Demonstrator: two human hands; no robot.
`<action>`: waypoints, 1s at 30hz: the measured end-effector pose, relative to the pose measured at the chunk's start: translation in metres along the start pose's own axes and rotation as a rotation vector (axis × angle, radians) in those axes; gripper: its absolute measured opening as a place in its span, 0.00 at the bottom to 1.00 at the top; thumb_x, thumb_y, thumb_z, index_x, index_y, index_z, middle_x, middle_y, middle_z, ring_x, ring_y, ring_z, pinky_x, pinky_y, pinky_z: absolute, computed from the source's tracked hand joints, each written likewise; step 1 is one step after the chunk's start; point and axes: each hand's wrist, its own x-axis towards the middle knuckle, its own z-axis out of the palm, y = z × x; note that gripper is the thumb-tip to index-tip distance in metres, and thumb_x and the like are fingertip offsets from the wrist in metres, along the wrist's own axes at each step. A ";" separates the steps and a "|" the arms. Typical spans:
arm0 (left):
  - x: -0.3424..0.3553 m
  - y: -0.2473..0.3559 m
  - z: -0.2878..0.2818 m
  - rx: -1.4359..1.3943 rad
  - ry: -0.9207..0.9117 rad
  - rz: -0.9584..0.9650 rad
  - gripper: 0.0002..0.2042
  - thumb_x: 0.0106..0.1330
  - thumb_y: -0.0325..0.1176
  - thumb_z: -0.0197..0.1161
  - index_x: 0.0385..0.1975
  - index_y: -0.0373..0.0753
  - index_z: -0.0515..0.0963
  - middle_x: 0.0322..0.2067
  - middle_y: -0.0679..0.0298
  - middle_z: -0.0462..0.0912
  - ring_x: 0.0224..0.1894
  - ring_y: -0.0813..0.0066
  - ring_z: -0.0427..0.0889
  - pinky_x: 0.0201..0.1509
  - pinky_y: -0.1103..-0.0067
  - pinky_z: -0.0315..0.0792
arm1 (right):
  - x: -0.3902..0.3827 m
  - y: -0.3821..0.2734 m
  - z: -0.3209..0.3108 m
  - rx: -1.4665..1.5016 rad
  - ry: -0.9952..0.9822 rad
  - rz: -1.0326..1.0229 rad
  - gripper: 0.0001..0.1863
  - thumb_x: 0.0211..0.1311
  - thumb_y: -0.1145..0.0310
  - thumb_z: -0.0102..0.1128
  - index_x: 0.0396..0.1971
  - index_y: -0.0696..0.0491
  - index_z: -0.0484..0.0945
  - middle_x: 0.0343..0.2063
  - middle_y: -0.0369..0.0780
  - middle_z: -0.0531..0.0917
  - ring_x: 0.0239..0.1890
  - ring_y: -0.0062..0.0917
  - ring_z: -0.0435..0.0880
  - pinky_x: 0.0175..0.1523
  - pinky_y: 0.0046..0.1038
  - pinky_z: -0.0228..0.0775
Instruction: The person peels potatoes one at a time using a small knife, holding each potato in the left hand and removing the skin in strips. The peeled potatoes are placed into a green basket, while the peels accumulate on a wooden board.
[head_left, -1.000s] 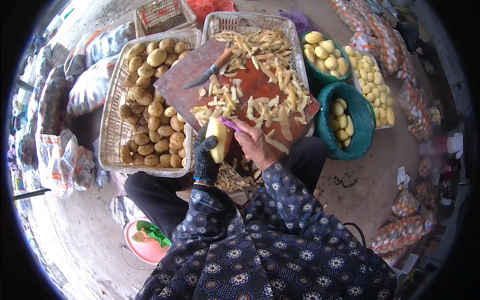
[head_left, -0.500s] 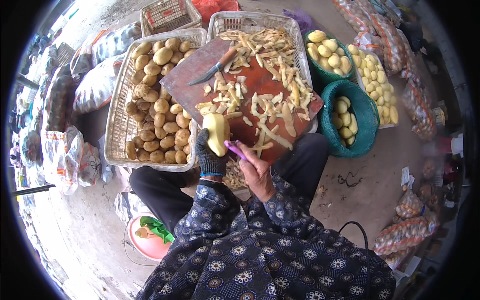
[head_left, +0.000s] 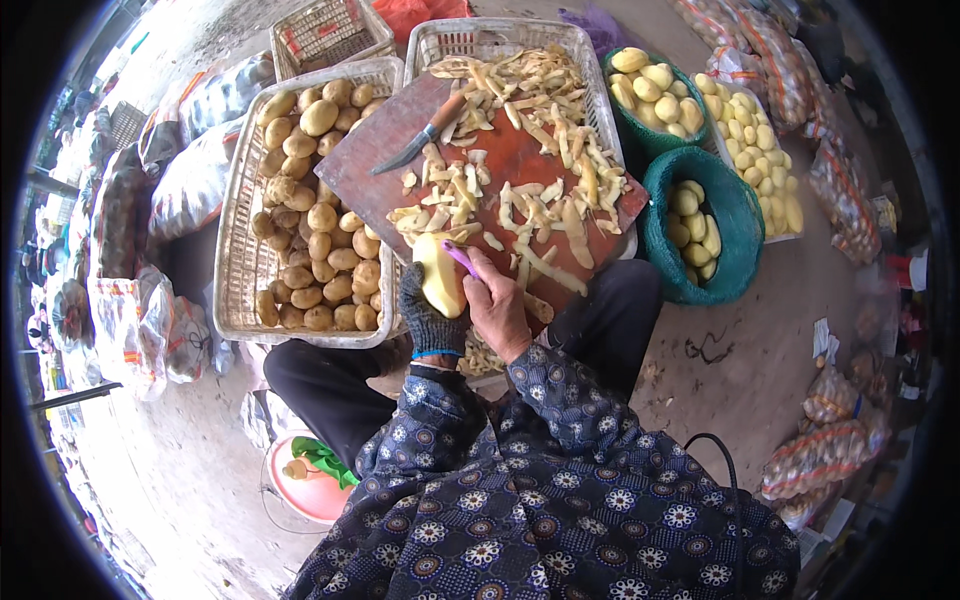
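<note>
My left hand [head_left: 430, 318], in a dark knit glove, is closed around a peeled yellow potato [head_left: 438, 274]. In my bare right hand [head_left: 498, 312] is a purple peeler [head_left: 462, 258], its head against the upper right side of the potato. Beyond both hands lies a reddish board [head_left: 375, 195] strewn with potato peelings [head_left: 575, 232]. A knife [head_left: 425, 132] with a wooden handle rests on the board's left part. Unpeeled potatoes [head_left: 322, 216] fill a crate to the left of the board.
Left stands the white crate [head_left: 232, 225]; another crate [head_left: 592, 45] is under the board. Two green baskets [head_left: 735, 268] hold peeled potatoes at right, beside a tray of more [head_left: 765, 165]. Stuffed sacks [head_left: 815, 460] line both sides. A pink round lid-like thing [head_left: 310, 495] lies lower left.
The peeler has shifted up and left along the potato, with my right hand following. The potato now sits slightly lower, and the view has shifted a little.
</note>
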 end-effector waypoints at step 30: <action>-0.004 0.021 0.021 0.228 -0.129 -0.084 0.23 0.60 0.45 0.56 0.51 0.38 0.68 0.46 0.57 0.74 0.47 0.63 0.75 0.50 0.70 0.72 | 0.026 0.015 -0.012 0.229 -0.126 0.111 0.20 0.57 0.70 0.47 0.48 0.62 0.72 0.34 0.46 0.81 0.37 0.24 0.80 0.44 0.23 0.70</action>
